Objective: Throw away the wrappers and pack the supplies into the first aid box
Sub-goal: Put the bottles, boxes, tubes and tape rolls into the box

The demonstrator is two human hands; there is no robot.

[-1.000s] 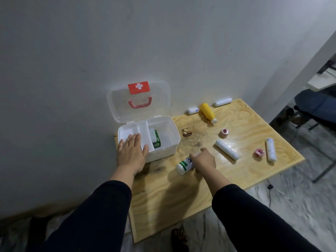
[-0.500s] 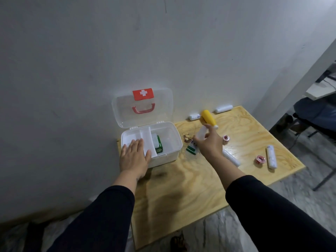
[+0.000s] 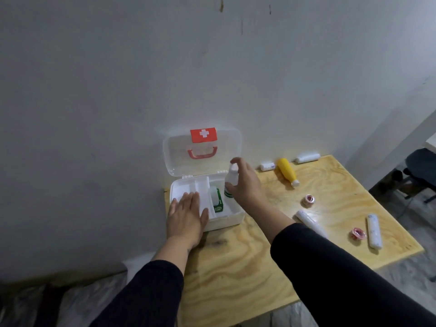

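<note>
The white first aid box (image 3: 233, 218) stands open against the wall, its clear lid (image 3: 174, 152) with a red cross leaning back. A green and white carton (image 3: 217, 202) lies inside. My right hand (image 3: 246, 185) holds a white bottle (image 3: 232, 178) with a green label upright over the box's right compartment. My left hand (image 3: 186, 218) rests flat on the box's front left corner. On the wooden table (image 3: 236, 274) lie a yellow bottle (image 3: 286, 170), white bandage rolls (image 3: 374, 230) and two pink tape rolls (image 3: 309, 199).
The table's right edge drops to a grey floor. A dark chair (image 3: 420, 171) stands at the far right. Two small white rolls (image 3: 307, 158) lie along the wall behind the yellow bottle. Another white roll (image 3: 308, 220) lies just beside my right forearm.
My right hand picked the white bottle up off the table and carried it left, from beside the box to above its right compartment. My left hand stayed on the box.
</note>
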